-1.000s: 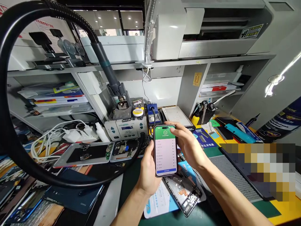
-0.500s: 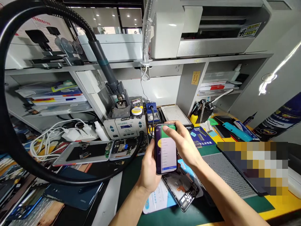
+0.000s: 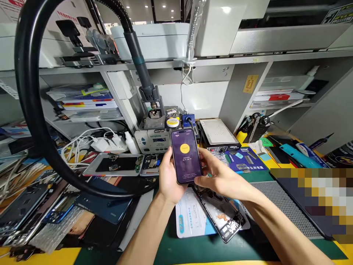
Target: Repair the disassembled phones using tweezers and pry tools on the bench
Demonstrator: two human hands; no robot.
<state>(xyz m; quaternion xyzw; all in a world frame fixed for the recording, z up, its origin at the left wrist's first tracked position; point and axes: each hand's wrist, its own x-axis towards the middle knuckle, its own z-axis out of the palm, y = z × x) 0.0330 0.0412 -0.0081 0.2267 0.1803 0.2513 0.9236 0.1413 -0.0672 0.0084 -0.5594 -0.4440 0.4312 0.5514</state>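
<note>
A smartphone point(image 3: 187, 163) is held upright over the bench, its lit screen dark purple with a yellow circle and small white text. My left hand point(image 3: 170, 180) is closed round its left side and lower back. My right hand point(image 3: 217, 173) grips the lower right side, thumb at the bottom edge of the screen; its other fingers are partly hidden. Below the hands, an opened phone housing point(image 3: 222, 217) with bare inner parts lies slantwise on a white and blue printed sheet point(image 3: 185, 217).
A black hose point(image 3: 30, 92) loops across the left, joined to a handle above a grey hot-air station point(image 3: 154, 141). Phone parts and a blue phone point(image 3: 104, 202) lie at left. On the right are a perforated grey mat point(image 3: 284, 206) and a teal tool point(image 3: 300, 156).
The screen has gone from a sliding white list page to the purple page. My right thumb has moved from the screen's top to its bottom edge. The view has shifted left.
</note>
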